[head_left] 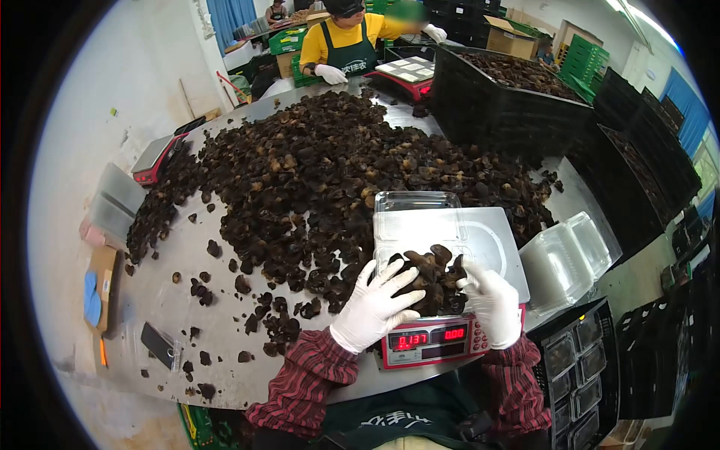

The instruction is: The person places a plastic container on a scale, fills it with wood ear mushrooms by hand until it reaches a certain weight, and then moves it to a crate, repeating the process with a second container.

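Dark brown fungus pieces (433,281) fill a clear plastic box, whose raised lid (417,201) points away from me. The box rests on the silver plate (491,240) of a red scale (427,341), with red digits reading 0.137 and 0.00. My gloved left hand (379,304) lies against the left side of the fungus, fingers spread. At the right side, my gloved right hand (491,300) has its fingers bent near the box edge; whether they pinch a piece is hidden. A large heap of fungus (322,165) spreads beyond the scale.
Stacked clear boxes (559,266) stand right of the scale. A black crate (577,375) holds filled boxes at lower right. Large black crates (502,97) line the right side. Across the metal table (217,300), a person in a yellow shirt (345,41) stands by another scale (409,73).
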Demonstrator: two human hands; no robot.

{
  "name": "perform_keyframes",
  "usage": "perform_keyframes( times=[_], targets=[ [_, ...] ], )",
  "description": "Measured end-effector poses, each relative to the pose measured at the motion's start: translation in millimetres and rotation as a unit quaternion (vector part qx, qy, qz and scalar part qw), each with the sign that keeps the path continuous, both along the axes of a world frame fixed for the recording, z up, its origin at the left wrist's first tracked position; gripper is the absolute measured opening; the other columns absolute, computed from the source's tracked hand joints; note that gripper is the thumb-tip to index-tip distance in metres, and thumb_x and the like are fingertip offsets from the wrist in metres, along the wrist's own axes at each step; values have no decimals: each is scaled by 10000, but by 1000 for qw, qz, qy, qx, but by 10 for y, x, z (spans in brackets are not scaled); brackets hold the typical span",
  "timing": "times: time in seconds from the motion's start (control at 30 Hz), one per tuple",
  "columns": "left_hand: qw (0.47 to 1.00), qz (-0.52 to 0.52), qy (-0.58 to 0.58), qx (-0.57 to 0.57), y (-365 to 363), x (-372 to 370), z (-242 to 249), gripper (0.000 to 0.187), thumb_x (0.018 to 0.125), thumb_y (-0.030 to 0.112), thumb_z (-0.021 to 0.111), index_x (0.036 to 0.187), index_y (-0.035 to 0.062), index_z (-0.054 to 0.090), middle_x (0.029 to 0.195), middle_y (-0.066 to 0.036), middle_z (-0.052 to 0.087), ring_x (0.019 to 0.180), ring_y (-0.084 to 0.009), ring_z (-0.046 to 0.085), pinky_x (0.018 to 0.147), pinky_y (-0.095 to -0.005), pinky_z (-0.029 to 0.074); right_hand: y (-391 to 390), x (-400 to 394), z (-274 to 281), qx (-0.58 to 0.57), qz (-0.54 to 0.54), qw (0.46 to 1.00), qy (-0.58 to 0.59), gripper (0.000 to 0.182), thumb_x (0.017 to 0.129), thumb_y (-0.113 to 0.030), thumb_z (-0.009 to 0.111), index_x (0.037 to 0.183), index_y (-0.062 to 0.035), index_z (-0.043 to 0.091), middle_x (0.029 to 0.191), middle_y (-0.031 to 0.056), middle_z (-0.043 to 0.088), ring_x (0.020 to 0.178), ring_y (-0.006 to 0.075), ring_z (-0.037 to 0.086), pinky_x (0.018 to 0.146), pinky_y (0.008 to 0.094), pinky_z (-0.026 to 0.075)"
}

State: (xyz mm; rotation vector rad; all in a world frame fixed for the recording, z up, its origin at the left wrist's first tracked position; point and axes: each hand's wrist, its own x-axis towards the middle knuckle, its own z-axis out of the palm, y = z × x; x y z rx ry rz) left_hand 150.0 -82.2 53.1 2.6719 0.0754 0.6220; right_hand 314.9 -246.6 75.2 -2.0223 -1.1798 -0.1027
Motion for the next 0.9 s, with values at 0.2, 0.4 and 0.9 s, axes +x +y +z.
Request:
perform_keyframes(
  times=[0.2, 0.4, 0.9],
  targets=[
    [1000, 16, -17, 0, -83, 52, 20, 288, 804, 310, 666, 1034, 136, 654, 1315, -113, 508, 1254, -329, 430, 1087, -500, 228, 236, 127, -69, -172, 69, 969, -163, 291, 737, -154, 694, 961, 3, 596, 677, 143, 602, 653, 318, 623, 575, 400, 488],
    [987, 7, -117, -108, -79, 28, 72, 268, 703, 32, 742, 954, 90, 670, 1287, -147, 524, 1217, -321, 469, 1012, -409, 375, 206, 187, -60, -77, 37, 987, -135, 149, 758, -132, 673, 849, -26, 622, 660, 153, 622, 615, 309, 632, 561, 382, 497],
    [978, 126, -154, -53, -166, 120, 199, 240, 745, 77, 704, 983, 73, 683, 924, -57, 661, 871, -236, 594, 791, -346, 464, 271, 99, -101, -170, 45, 968, -181, 249, 715, -222, 721, 874, -54, 628, 658, 154, 615, 630, 305, 632, 558, 399, 489]
  ],
)
